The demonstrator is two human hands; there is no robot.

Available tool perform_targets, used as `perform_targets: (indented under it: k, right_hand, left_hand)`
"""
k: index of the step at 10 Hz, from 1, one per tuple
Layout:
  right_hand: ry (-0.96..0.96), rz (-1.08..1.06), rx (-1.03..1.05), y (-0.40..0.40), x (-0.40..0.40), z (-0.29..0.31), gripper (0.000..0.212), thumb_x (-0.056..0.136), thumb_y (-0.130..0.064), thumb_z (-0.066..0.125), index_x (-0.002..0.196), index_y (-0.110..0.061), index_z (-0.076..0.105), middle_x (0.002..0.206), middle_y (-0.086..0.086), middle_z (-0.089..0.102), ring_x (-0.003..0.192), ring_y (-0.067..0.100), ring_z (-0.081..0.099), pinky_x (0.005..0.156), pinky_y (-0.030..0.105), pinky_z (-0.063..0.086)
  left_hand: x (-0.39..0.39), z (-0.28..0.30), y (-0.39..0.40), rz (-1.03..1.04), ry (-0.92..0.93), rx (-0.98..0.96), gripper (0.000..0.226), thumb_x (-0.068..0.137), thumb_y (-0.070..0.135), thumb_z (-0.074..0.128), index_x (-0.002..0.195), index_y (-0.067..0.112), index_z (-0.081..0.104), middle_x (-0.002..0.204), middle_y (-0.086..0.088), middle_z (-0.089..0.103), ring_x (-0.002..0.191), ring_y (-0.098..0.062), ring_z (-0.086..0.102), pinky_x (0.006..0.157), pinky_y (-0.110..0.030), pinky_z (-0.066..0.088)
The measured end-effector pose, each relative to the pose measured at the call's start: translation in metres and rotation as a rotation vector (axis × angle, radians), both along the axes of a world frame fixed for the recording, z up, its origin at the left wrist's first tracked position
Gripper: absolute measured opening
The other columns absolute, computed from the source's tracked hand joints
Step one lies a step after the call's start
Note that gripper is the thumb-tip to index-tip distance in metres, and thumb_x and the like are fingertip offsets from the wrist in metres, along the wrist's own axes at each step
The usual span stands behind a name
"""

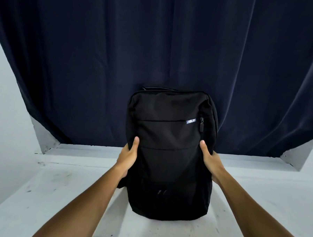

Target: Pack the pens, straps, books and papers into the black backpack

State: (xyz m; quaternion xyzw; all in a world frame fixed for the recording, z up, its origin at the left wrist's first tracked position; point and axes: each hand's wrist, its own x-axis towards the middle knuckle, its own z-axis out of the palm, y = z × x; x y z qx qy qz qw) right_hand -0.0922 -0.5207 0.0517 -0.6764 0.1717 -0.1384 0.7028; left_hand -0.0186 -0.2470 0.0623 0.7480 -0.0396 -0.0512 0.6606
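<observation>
The black backpack point(170, 151) stands upright on the white table, its front facing me and its zippers closed. A small logo tag and a zipper pull sit at its upper right. My left hand point(129, 156) grips its left side with the thumb on the front panel. My right hand point(210, 161) grips the right side the same way. The fingers of both hands are hidden behind the bag. No pens, straps, books or papers are in view.
The white table point(58, 185) spreads out to either side of the bag, with faint scuff marks on the left. A dark blue curtain point(155, 55) hangs behind the table's far edge. Pale walls flank it at left and right.
</observation>
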Motion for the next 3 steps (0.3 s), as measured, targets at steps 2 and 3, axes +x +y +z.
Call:
perform_targets:
  k: [2,3]
  right_hand:
    - [0.067,0.009,-0.086,-0.001,-0.001,0.011,0.084,0.073,-0.072,0.063,0.132,-0.013,0.052,0.124,0.000,0.063,0.110,0.019,0.060,0.096,0.033,0.048]
    - [0.024,-0.123,-0.381,-0.005,-0.018,0.037,0.081,0.075,-0.049,0.078,0.138,-0.013,0.041,0.133,0.005,0.056,0.115,0.023,0.055,0.093,0.032,0.045]
  left_hand:
    - [0.002,0.015,0.004,-0.077,0.103,0.017,0.067,0.091,0.066,0.041,0.145,0.027,0.040,0.143,0.004,0.049,0.130,-0.022,0.047,0.109,-0.040,0.039]
    - [-0.010,0.014,0.022,-0.060,0.073,0.084,0.069,0.088,0.066,0.050,0.147,0.034,0.033,0.139,0.008,0.050,0.124,-0.018,0.050,0.106,-0.046,0.042]
